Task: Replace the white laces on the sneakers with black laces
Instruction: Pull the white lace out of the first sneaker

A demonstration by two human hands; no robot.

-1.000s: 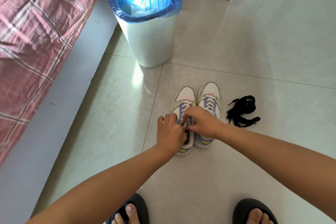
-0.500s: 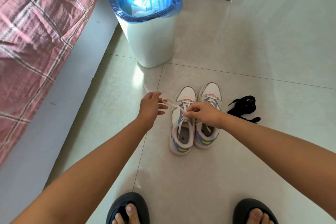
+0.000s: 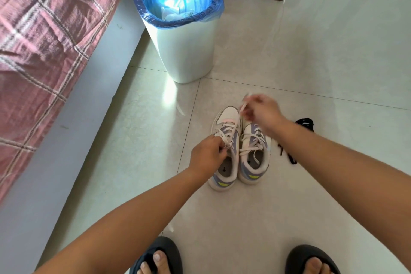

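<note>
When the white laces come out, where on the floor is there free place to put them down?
Bare tile lies left of the left sneaker, toward the bed base, and also between the sneakers' heels and the black slippers. The wide floor beyond the black laces is free too. Crowded: the strip right of the right sneaker, where those laces lie.

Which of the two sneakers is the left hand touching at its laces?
The left sneaker, nearer the bed: the left hand pinches its white lace.

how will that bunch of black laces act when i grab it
Likely floppy: the black laces lie in a loose, tangled heap on the floor. Probably very light, being thin cord. Loose ends may trail and snag rather than lift together.
</note>
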